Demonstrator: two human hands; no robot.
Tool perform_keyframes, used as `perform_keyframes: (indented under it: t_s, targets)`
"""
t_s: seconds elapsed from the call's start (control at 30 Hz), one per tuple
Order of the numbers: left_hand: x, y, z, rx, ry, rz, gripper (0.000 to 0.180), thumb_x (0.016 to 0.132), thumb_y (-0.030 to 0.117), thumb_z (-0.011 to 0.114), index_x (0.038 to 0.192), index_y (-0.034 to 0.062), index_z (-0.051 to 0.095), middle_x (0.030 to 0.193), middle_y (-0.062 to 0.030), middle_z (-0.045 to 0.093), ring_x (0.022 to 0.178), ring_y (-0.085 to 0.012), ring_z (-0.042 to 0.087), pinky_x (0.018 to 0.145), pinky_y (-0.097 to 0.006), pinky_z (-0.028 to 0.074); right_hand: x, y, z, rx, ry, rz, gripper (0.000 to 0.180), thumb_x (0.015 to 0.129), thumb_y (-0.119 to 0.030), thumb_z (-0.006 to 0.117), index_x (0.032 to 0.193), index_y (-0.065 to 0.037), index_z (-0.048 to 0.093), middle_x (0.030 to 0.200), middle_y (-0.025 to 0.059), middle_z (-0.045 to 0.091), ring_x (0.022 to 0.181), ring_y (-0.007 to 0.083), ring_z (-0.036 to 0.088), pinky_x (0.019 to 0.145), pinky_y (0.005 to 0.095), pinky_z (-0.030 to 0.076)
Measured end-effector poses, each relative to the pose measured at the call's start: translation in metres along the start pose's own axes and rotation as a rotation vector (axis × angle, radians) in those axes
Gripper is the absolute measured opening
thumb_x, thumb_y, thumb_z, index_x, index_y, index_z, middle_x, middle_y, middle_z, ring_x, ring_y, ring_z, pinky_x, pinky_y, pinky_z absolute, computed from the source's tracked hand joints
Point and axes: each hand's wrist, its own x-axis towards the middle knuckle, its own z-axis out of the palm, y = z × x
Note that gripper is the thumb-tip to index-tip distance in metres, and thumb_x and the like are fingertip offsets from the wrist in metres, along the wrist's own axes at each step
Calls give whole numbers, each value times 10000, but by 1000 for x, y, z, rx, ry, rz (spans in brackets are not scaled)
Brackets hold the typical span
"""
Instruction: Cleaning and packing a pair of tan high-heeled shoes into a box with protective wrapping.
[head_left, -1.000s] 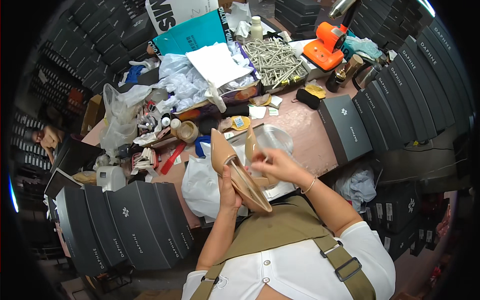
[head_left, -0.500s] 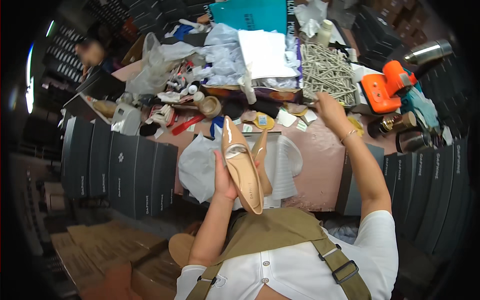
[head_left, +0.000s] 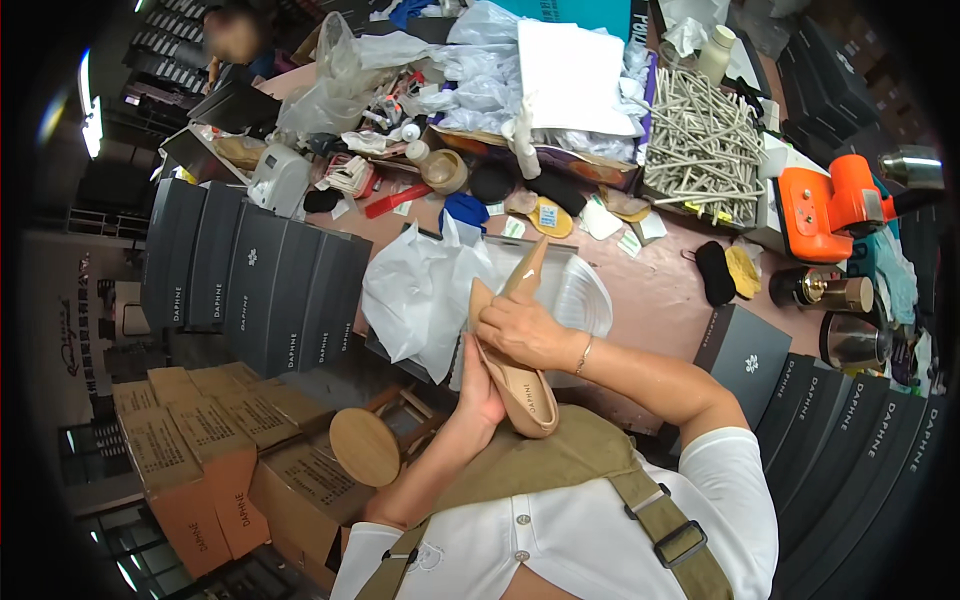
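A beige pointed pump (head_left: pixel 512 378) is held in front of my chest, toe pointing away from me. My left hand (head_left: pixel 482 385) grips it from below near the heel end. My right hand (head_left: pixel 520 330) is laid over the shoe's opening, fingers pressed on its upper edge. Just beyond the toe lies a white plastic bag (head_left: pixel 420 290) and a ribbed clear plastic tray (head_left: pixel 583 298) on the pink table (head_left: pixel 650 300).
Dark shoe boxes (head_left: pixel 260 280) stand in a row at the left and more (head_left: pixel 860 420) at the right. An orange tool (head_left: pixel 830 200), a pile of metal rods (head_left: pixel 700 140), insoles and bags clutter the table. Cardboard cartons (head_left: pixel 210 450) and a round wooden stool (head_left: pixel 365 445) lie below. Another person (head_left: pixel 235 35) is far left.
My right hand has come back from reaching over the table and now rests on the shoe. The view has swung left and the shoe sits lower, nearer my chest.
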Motion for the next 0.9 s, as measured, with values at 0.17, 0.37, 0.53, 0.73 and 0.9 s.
perform_keyframes:
  t_s: [0.17, 0.37, 0.53, 0.73, 0.9]
  targets:
    - [-16, -14, 17, 16, 5, 100, 680, 935, 625, 301, 1397, 128, 326, 1391, -94, 409, 1270, -257, 414, 1044, -430, 370, -7, -7, 9, 93, 90, 174, 148, 716, -170, 658, 796, -87, 565, 759, 68, 518, 724, 266, 562, 626, 382, 448]
    - [-5, -3, 13, 34, -84, 121, 599, 957, 559, 354, 1339, 101, 399, 1290, -78, 499, 1194, -224, 481, 1009, -396, 401, -35, -26, -37, 198, 130, 64, 177, 668, -88, 684, 772, -56, 545, 750, 78, 511, 668, 266, 550, 560, 366, 461]
    - [3, 23, -18, 27, -118, -36, 742, 898, 642, 381, 1299, 21, 452, 1222, -220, 534, 1092, -402, 552, 895, -552, 473, -89, 11, -65, 28, 325, 711, 137, 699, -18, 673, 784, -29, 567, 765, 107, 574, 653, 277, 586, 596, 364, 478]
    - [9, 14, -15, 93, -178, -115, 721, 901, 633, 381, 1333, 58, 428, 1189, -217, 544, 1079, -397, 560, 875, -546, 479, -124, 65, -32, -298, 150, 801, 173, 726, -75, 658, 894, -37, 640, 827, 137, 619, 755, 322, 607, 687, 422, 489]
    - [1, 3, 5, 133, -238, -83, 602, 971, 548, 314, 1362, 94, 378, 1338, -105, 467, 1216, -242, 472, 1035, -400, 382, -40, -31, -19, -396, -161, 292, 175, 746, -158, 560, 906, -88, 574, 803, 34, 522, 749, 178, 565, 644, 319, 417]
